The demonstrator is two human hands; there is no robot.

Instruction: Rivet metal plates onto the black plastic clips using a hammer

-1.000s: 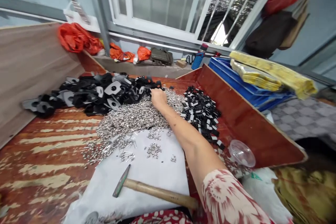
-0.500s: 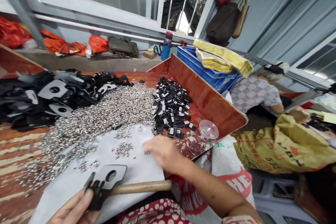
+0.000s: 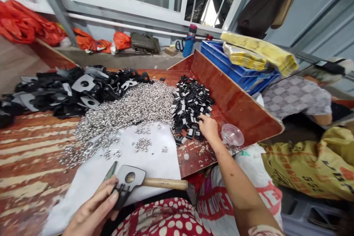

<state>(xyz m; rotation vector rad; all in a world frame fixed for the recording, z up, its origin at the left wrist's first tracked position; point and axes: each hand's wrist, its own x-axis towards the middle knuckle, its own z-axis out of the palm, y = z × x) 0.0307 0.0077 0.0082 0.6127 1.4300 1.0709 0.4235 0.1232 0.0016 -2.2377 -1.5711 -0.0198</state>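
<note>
My left hand (image 3: 101,204) is closed around a black plastic bracket (image 3: 132,175) with a flat grey face and a round hole. A wooden handle (image 3: 166,183) lies on the white paper (image 3: 160,138) behind that bracket; whatever is at its left end is hidden. Beside my left fingers a thin green blade-like tool (image 3: 111,170) sticks up. My right hand (image 3: 208,127) reaches into the pile of small black plastic pieces (image 3: 190,96), thumb and finger pinched on one at its right edge. Small groups of metal rivets (image 3: 142,144) lie on the paper.
A large heap of metal rivets (image 3: 132,101) borders more black brackets (image 3: 83,84) at left. A clear plastic bowl (image 3: 232,135) sits by the raised wooden side board (image 3: 238,110). Beyond it are a blue crate (image 3: 221,57) and another person (image 3: 298,96). Sacks (image 3: 309,162) stand at right.
My right hand has moved from the paper's right edge, forward and right, to the pile of small black pieces. My left hand still holds the bracket. The view has shifted.
</note>
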